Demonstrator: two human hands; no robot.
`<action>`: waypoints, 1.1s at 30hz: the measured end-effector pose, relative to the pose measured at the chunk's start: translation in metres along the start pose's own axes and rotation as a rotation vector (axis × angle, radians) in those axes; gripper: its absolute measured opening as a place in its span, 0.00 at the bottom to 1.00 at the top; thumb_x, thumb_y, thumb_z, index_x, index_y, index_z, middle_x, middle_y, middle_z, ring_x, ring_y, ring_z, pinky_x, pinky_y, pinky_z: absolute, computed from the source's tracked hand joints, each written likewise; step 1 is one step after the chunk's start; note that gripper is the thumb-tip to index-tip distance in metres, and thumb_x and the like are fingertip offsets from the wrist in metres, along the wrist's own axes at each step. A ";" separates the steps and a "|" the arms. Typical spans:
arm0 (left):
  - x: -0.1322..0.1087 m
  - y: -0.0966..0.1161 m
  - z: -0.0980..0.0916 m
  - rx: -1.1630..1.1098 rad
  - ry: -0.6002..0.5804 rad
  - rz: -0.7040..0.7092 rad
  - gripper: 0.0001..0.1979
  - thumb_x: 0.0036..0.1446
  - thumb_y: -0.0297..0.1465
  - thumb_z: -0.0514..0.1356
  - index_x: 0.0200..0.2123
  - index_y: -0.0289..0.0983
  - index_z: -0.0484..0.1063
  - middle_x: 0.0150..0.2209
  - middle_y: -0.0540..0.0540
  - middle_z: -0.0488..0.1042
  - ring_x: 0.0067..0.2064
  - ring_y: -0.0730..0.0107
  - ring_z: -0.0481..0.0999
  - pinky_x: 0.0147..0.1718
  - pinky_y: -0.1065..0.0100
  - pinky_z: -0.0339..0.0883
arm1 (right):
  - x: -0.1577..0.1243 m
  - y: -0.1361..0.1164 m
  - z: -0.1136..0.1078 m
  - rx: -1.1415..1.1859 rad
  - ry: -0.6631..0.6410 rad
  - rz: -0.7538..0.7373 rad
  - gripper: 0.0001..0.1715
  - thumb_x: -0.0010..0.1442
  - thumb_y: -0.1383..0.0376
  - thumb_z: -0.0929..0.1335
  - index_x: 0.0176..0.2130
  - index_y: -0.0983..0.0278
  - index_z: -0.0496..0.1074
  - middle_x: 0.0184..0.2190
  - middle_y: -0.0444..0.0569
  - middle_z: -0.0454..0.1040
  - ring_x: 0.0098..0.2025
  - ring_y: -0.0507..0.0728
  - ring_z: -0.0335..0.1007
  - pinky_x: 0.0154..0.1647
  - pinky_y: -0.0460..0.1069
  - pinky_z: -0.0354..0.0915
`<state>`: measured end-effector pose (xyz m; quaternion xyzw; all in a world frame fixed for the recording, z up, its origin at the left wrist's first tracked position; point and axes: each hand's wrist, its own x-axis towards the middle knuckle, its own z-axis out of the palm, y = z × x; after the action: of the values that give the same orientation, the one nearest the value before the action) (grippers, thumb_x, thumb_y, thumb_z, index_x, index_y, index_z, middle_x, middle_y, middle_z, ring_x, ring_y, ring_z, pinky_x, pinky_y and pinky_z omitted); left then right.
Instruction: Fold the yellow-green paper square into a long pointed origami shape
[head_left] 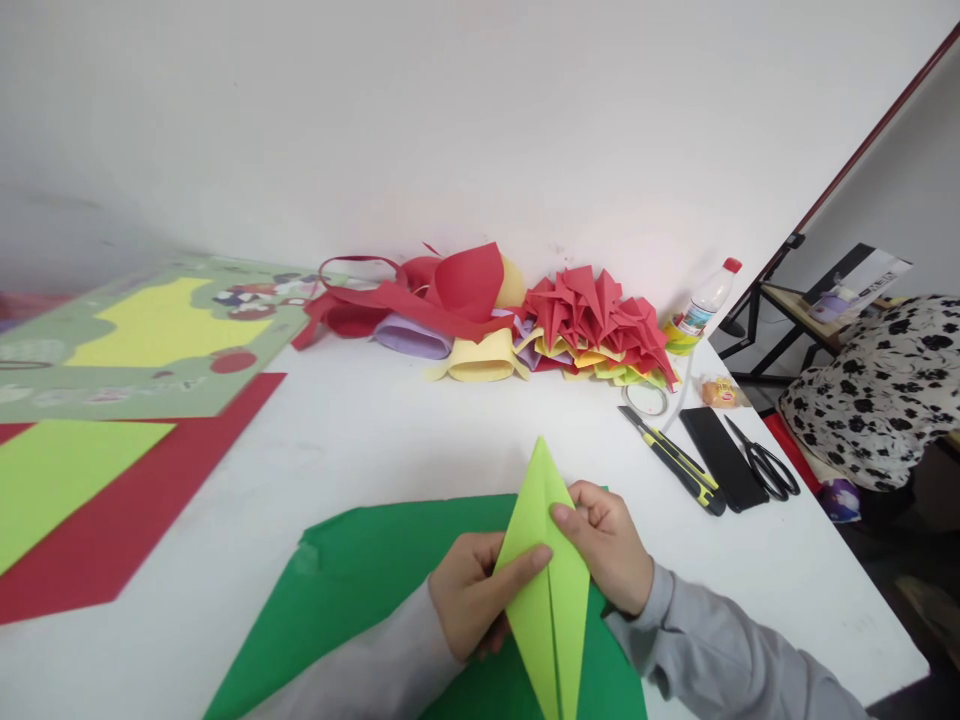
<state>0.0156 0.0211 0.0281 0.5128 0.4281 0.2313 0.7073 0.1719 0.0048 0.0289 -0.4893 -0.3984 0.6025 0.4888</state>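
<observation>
A lime-green folded paper (pixel 551 610), shaped like a long diamond with a seam down its middle, is held up between both hands. My left hand (pixel 476 590) grips its left edge, thumb flat on the front near the seam and fingers behind. On the right edge, my right hand (pixel 611 545) pinches the paper, its thumb on the front and its fingers curled partly out of sight. Below the hands lies a large dark green sheet (pixel 360 560) on the white table (pixel 315 450). The lower tip of the folded paper runs out of view.
At the back are red paper strips (pixel 420 300), red folded paper pieces (pixel 592 310) and a bottle (pixel 701 305). To the right lie tape (pixel 645 400), a utility knife (pixel 675 465), a black case (pixel 720 455) and scissors (pixel 765 465). Left are a patterned board (pixel 172 390) and red sheet (pixel 142 520).
</observation>
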 end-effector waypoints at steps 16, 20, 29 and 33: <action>0.001 -0.001 -0.002 -0.062 -0.008 -0.028 0.26 0.44 0.55 0.62 0.19 0.36 0.67 0.09 0.55 0.63 0.10 0.80 0.58 0.08 0.77 0.48 | 0.000 0.000 -0.003 0.062 -0.065 -0.043 0.25 0.48 0.53 0.76 0.37 0.65 0.67 0.28 0.42 0.74 0.24 0.49 0.67 0.25 0.44 0.65; 0.000 0.001 -0.001 -0.057 0.002 -0.038 0.26 0.44 0.54 0.62 0.19 0.37 0.66 0.10 0.55 0.63 0.10 0.80 0.58 0.07 0.77 0.49 | 0.001 0.001 -0.004 0.085 -0.076 -0.046 0.25 0.48 0.54 0.76 0.39 0.65 0.67 0.30 0.43 0.75 0.27 0.50 0.69 0.27 0.45 0.66; 0.000 -0.001 0.000 -0.070 -0.016 -0.047 0.28 0.44 0.55 0.62 0.15 0.37 0.63 0.10 0.53 0.64 0.10 0.79 0.59 0.07 0.76 0.49 | 0.002 -0.001 -0.003 0.116 -0.048 -0.125 0.24 0.50 0.56 0.75 0.41 0.65 0.66 0.30 0.43 0.75 0.29 0.51 0.70 0.30 0.46 0.66; 0.000 -0.002 -0.002 -0.106 -0.018 -0.014 0.27 0.43 0.55 0.63 0.18 0.35 0.68 0.11 0.52 0.67 0.10 0.79 0.60 0.07 0.76 0.49 | 0.000 0.000 -0.002 0.096 -0.109 -0.102 0.24 0.50 0.56 0.76 0.39 0.64 0.66 0.29 0.41 0.73 0.27 0.49 0.67 0.28 0.44 0.64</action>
<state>0.0143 0.0217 0.0261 0.4738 0.4124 0.2438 0.7389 0.1738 0.0046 0.0290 -0.4108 -0.4194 0.6211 0.5193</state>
